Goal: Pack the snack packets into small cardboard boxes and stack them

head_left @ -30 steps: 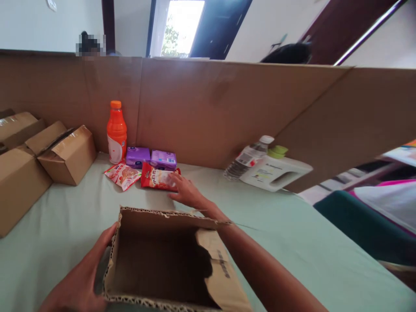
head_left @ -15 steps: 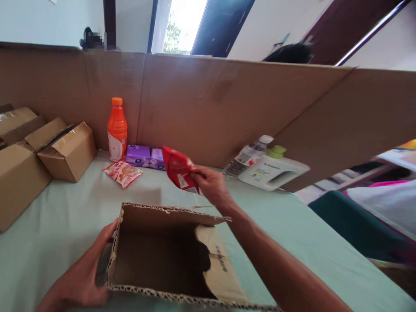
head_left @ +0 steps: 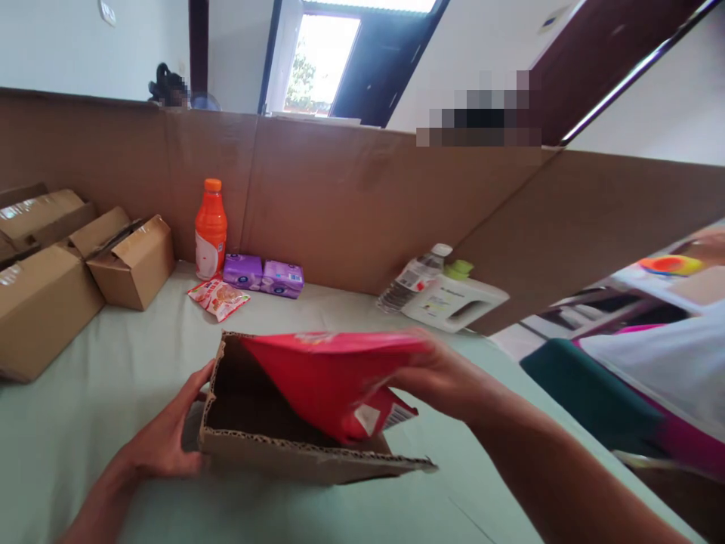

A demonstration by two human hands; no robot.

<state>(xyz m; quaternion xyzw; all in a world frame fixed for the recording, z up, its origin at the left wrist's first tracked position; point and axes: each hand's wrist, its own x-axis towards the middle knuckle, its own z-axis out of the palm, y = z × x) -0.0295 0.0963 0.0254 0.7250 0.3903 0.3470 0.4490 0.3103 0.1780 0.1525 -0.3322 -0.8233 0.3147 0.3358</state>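
An open-topped cardboard box (head_left: pixel 277 455) with torn, corrugated edges sits on the table in front of me. My left hand (head_left: pixel 164 434) grips its left end, thumb at the front corner and fingers toward the back. In my right hand (head_left: pixel 442 378) is a red snack packet (head_left: pixel 334 374) with a barcode near its lower corner. It is slightly blurred and hangs over the box opening, its lower part dipping past the rim. Most of the box's right side and inside are hidden behind the packet.
Along the cardboard screen (head_left: pixel 340 204) stand an orange bottle (head_left: pixel 211 230), purple tissue packs (head_left: pixel 263 276), a leaning clear bottle (head_left: pixel 416 279) and a white jug (head_left: pixel 456 302). A small red-and-white packet (head_left: pixel 219 298) lies before the tissues. Several cardboard boxes (head_left: pixel 133 264) are at left.
My right hand has brought the red packet down and nearer, from beyond the box to over its opening. The box has tilted, showing more of its front wall; my left hand stays on it.
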